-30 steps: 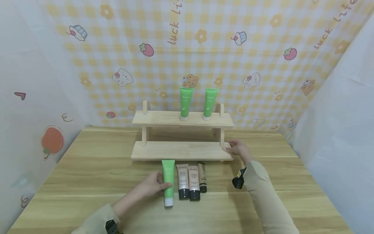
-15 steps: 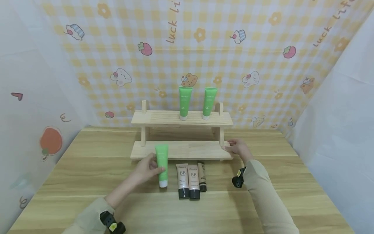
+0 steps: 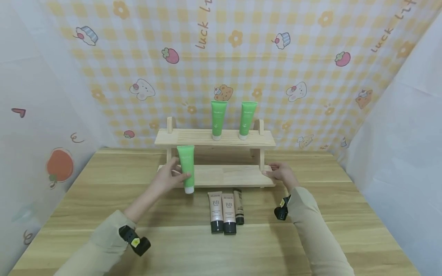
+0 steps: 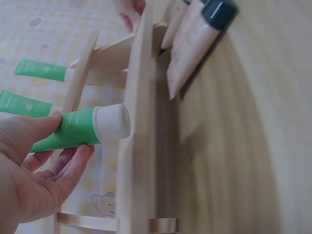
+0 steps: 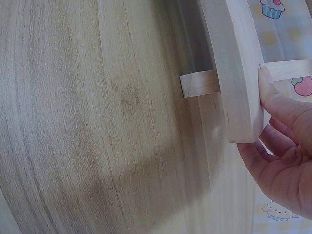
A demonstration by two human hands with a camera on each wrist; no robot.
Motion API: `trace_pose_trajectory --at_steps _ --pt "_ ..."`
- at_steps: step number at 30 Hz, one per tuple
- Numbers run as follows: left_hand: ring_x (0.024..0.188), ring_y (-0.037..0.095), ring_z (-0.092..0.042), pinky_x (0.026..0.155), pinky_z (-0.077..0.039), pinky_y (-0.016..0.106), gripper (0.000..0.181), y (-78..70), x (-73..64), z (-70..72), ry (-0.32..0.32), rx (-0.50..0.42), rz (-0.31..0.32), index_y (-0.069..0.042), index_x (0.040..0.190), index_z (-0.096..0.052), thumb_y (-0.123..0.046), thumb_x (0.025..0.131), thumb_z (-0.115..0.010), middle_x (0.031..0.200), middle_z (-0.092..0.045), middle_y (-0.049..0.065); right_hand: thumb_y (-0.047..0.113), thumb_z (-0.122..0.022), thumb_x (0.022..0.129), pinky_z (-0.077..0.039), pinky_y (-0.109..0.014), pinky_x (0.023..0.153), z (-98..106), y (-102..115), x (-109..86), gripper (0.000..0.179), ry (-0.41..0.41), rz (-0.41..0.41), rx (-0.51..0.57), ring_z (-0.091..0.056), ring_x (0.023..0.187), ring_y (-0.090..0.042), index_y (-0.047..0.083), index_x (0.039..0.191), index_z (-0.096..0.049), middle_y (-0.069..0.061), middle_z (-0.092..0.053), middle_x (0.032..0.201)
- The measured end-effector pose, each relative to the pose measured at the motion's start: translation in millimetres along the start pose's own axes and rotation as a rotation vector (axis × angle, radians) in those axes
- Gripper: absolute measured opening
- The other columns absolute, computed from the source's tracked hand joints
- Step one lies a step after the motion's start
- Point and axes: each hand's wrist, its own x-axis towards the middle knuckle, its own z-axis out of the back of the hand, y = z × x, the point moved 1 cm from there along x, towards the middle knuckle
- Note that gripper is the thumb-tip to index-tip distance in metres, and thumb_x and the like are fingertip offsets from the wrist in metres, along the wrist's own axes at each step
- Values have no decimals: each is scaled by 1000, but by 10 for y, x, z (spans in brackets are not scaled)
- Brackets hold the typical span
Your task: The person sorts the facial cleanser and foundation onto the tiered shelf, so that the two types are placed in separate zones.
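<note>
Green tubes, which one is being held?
The leftmost green tube in the head view, held by the left hand; the other two green tubes stand unheld on the upper shelf.

Left flat pale-pink black-capped tube [image 3: 216,211]: "BB"
Right flat pale-pink black-capped tube [image 3: 228,211]: "BB"
Yellow-and-white checked cloth backdrop [image 3: 193,73]: "luck" twice, next word cut off
Green white-capped plastic tubes [image 3: 187,163]: lettering too small

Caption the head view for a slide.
Left hand holds a green squeeze tube at a two-tier wooden rack while the right hand grips the lower shelf.
</note>
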Motion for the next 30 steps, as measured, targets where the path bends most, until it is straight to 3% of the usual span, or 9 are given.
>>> trace_pose_trajectory --at_steps 12,20,30 --pt "108 36 -51 93 -46 49 51 -165 209 207 -41 1 -90 -2 131 -34 -20 89 -57 120 -50 23 24 -65 85 -44 -40 100 -8 14 -5 56 -5 -7 -6 -46 123 -34 3 133 -44 -23 -42 137" --pt "111 42 -50 92 -47 53 55 -262 301 362 -98 -33 -172 -1 137 -25 -17 93 -52 120 -46 27 26 -64 85 -39 -44 104 6 20 -35 59 26 -10 -13 -40 127 -36 4 135 -42 -23 -38 140" --pt "115 40 -48 96 -44 52 58 -382 463 484 -200 -74 -204 -8 141 -24 -22 93 -53 123 -45 23 26 -64 85 -38 -44 105 19 19 -36 60 31 -10 -3 -40 127 -35 3 135 -41 -23 -39 140"
